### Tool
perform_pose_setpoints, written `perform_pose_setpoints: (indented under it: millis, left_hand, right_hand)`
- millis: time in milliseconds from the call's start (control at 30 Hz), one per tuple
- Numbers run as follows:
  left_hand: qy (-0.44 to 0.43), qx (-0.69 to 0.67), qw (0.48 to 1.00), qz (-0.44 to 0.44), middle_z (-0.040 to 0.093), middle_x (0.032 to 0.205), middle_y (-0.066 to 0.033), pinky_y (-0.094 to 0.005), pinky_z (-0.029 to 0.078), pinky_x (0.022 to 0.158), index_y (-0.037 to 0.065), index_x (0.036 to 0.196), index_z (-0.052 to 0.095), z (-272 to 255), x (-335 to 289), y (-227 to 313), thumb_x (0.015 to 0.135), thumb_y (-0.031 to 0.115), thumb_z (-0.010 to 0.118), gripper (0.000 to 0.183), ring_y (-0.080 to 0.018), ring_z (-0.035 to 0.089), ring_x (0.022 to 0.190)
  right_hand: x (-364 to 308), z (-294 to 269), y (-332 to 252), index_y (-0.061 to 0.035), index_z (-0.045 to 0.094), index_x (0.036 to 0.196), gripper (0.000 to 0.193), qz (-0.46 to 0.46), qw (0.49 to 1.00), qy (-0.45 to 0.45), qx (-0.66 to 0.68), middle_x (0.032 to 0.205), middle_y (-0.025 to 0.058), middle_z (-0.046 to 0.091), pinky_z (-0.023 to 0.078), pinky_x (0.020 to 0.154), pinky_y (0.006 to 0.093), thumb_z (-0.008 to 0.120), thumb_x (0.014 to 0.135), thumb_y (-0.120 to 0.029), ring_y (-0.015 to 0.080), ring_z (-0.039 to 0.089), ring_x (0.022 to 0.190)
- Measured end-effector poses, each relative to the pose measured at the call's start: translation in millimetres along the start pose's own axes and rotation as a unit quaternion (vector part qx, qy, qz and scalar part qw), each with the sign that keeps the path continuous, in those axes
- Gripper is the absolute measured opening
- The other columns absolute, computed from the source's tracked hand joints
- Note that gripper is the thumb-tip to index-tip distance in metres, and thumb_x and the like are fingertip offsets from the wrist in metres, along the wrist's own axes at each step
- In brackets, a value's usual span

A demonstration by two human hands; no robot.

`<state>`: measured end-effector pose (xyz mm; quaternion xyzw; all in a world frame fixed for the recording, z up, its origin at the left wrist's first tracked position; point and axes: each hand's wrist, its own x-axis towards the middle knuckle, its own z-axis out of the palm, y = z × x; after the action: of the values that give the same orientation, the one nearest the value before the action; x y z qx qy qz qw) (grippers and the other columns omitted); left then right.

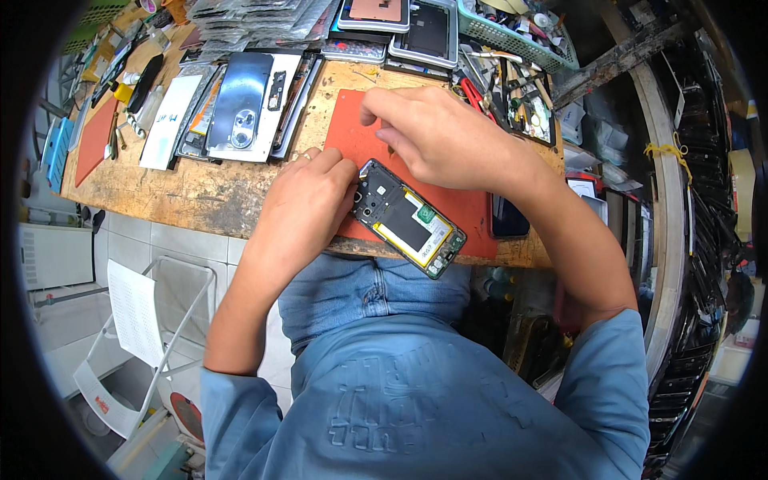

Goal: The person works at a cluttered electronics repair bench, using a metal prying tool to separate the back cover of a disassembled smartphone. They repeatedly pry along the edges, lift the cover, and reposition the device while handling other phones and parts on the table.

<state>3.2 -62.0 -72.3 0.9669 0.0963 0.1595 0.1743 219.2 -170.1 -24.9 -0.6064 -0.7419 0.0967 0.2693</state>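
Observation:
An opened smartphone lies slanted at the near edge of an orange-red work mat. Its back cover is off, baring a dark frame and a yellow-edged battery with a green sticker; its lower end reaches past the table edge above my lap. My left hand is closed at the phone's upper left edge, fingertips partly hidden against it. Just above the phone's top end, my right hand is curled with thumb and fingers together. A small dark tip shows under those fingers, too little to name.
Several phones and parts, including a dark blue phone, lie left on the wooden table. Plastic-wrapped parts are stacked behind. A tool tray and green basket stand right. Another phone rests by the mat's right edge.

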Motion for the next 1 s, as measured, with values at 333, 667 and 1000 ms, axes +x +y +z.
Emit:
perform_pose_setpoints:
  millis: [333, 667, 1000]
  left_hand:
    - [-0.113, 0.147, 0.976, 0.111, 0.064, 0.093, -0.0118, -0.0449, 0.059, 0.073, 0.004, 0.094, 0.066, -16, 19, 7, 0.091, 0.008, 0.070, 0.006, -0.0313, 0.073, 0.085]
    - [-0.152, 0.130, 0.972, 0.124, 0.072, 0.096, -0.0140, -0.0460, 0.061, 0.077, 0.002, 0.095, 0.069, -19, 33, -2, 0.091, 0.009, 0.067, 0.008, -0.0336, 0.076, 0.089]
    - [-0.080, 0.015, 0.993, 0.080, 0.068, 0.096, -0.0151, -0.0478, 0.058, 0.077, 0.003, 0.096, 0.064, -14, 17, -14, 0.088, 0.008, 0.076, 0.016, -0.0377, 0.071, 0.088]
  right_hand:
    - [-24, -3, -9, 0.0036, 0.057, 0.104, 0.015, 0.031, 0.999, -0.022, 0.033, 0.090, 0.0279, 0.070, 0.052, 0.080, 0.0595, 0.069, 0.097, -0.003, 0.0522, 0.069, 0.093]
    - [-37, 0, -13, -0.0016, 0.061, 0.115, 0.016, 0.031, 0.998, 0.007, 0.055, 0.091, 0.0207, 0.071, 0.055, 0.078, 0.0502, 0.067, 0.100, -0.004, 0.0426, 0.072, 0.089]
    - [-37, 4, -13, -0.0023, 0.060, 0.114, 0.015, 0.035, 0.998, 0.007, 0.053, 0.094, 0.0204, 0.072, 0.056, 0.081, 0.0511, 0.069, 0.101, -0.005, 0.0444, 0.072, 0.094]
